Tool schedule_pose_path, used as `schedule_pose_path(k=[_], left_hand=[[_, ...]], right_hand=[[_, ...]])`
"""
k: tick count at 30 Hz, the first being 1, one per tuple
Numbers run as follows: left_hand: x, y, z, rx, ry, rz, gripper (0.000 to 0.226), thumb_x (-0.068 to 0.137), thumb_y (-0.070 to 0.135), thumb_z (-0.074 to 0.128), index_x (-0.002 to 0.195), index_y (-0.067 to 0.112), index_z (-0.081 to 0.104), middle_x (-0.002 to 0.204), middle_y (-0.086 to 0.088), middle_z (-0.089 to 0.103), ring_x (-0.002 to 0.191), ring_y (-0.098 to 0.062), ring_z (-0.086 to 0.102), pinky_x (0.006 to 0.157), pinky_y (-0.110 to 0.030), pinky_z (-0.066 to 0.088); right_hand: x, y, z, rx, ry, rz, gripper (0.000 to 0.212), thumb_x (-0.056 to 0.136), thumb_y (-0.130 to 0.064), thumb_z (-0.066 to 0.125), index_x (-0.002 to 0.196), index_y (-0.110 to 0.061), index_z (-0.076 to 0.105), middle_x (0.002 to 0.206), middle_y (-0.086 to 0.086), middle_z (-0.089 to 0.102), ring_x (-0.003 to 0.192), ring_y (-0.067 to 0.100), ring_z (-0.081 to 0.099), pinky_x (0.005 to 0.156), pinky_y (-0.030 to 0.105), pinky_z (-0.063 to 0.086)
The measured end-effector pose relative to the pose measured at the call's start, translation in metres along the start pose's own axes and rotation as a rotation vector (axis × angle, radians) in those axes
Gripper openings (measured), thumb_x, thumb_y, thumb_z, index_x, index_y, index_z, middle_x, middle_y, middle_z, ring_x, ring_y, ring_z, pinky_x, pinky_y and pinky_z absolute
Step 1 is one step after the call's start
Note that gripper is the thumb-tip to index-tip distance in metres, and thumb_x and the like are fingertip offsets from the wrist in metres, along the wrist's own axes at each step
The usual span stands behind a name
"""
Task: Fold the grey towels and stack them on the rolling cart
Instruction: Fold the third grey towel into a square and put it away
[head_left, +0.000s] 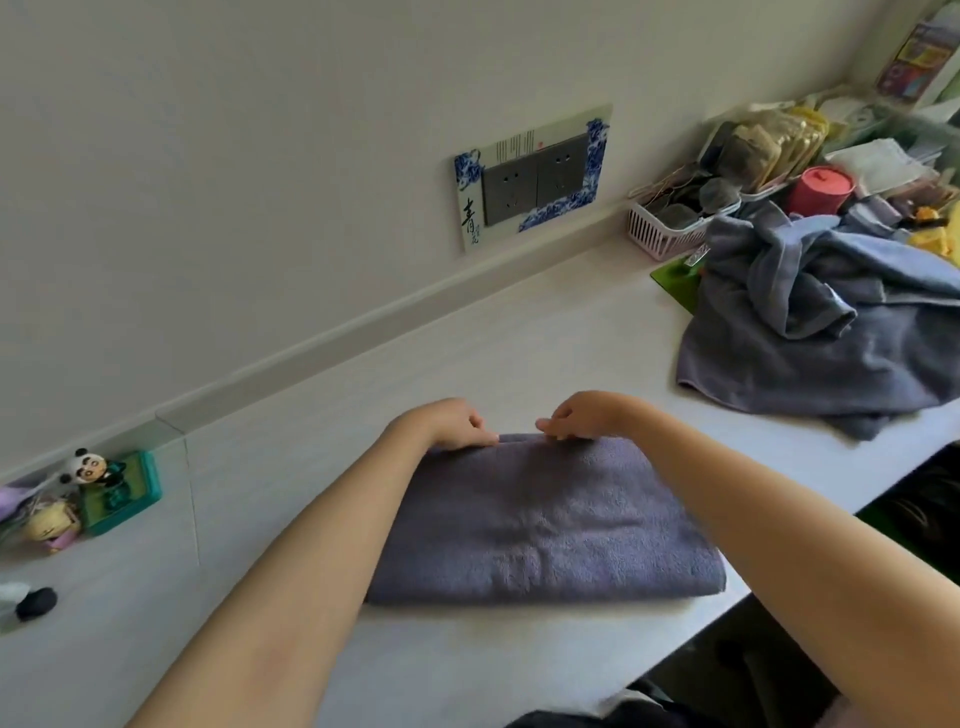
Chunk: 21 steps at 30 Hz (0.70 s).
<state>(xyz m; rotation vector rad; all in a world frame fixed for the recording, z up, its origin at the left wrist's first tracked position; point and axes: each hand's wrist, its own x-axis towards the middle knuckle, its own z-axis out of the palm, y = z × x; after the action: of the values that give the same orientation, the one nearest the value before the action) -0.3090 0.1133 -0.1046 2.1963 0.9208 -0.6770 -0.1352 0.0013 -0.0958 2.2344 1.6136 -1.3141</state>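
Far left on the white surface (519, 332), a black-and-white blob (32, 603) lay near the edge, with a panda figurine (89, 466) on a green tray (136, 498) and a small doll (51, 529) against the wall. The person's left hand (451, 425) sat at the far left corner of the folded grey towel (540, 525), fingers (480, 439) curled and pinching the towel's far edge. The folded towel lay flat mid-surface, in front of the person, between both forearms. The right hand (582, 415) sat just beside the left, at the same far edge, fingers (550, 427) bent and pinching the fabric; the two hands were close but not touching. On the wall above was a double socket (535, 182) in a blue-and-white decorated frame. To the right, well apart from the folded towel, a heap of unfolded grey towels (821, 332) lay crumpled on the surface, partly over a green mat (675, 283). Behind the heap stood a pink slotted basket (660, 231), a red round container (821, 191), and packets and clutter too blurred to name.
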Motion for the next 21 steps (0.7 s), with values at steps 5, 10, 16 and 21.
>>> schedule_pose_path(k=[5,10,16,21], left_hand=[[0.024,-0.018,0.032,0.093,0.034,-0.008,0.041,0.086,0.059,0.054,0.1,0.021,0.062,0.109,-0.001,0.06,0.102,-0.021,0.054,0.087,-0.032,0.042],[0.02,-0.027,0.03,0.09,0.065,0.046,0.03,0.091,0.042,0.056,0.101,0.014,0.056,0.111,-0.006,0.059,0.1,-0.023,0.053,0.074,-0.028,0.035],[0.028,-0.015,0.022,0.22,0.082,-0.067,0.036,0.095,0.043,0.047,0.112,0.012,0.053,0.118,-0.012,0.059,0.109,-0.03,0.054,0.08,-0.032,0.039],[0.029,-0.008,0.059,0.356,0.356,-0.093,0.043,0.098,0.04,0.04,0.13,0.011,0.042,0.135,-0.01,0.045,0.126,-0.029,0.039,0.107,-0.042,0.027]], right_hand=[[0.026,0.032,0.025,-0.086,-0.023,-0.039,0.053,0.083,-0.06,0.056,0.112,-0.016,0.059,0.107,0.003,0.062,0.098,0.022,0.054,0.077,0.029,0.041],[0.034,0.043,0.032,-0.227,0.089,-0.117,0.042,0.087,-0.053,0.055,0.106,-0.015,0.054,0.107,0.006,0.061,0.09,0.025,0.052,0.071,0.031,0.037],[0.042,0.04,0.025,-0.251,0.07,-0.064,0.044,0.094,-0.049,0.046,0.113,-0.009,0.049,0.113,0.012,0.06,0.102,0.028,0.055,0.071,0.03,0.035],[0.033,0.037,0.051,-0.359,0.332,0.033,0.046,0.095,-0.046,0.043,0.128,-0.013,0.041,0.127,0.009,0.052,0.117,0.029,0.047,0.093,0.037,0.037]])
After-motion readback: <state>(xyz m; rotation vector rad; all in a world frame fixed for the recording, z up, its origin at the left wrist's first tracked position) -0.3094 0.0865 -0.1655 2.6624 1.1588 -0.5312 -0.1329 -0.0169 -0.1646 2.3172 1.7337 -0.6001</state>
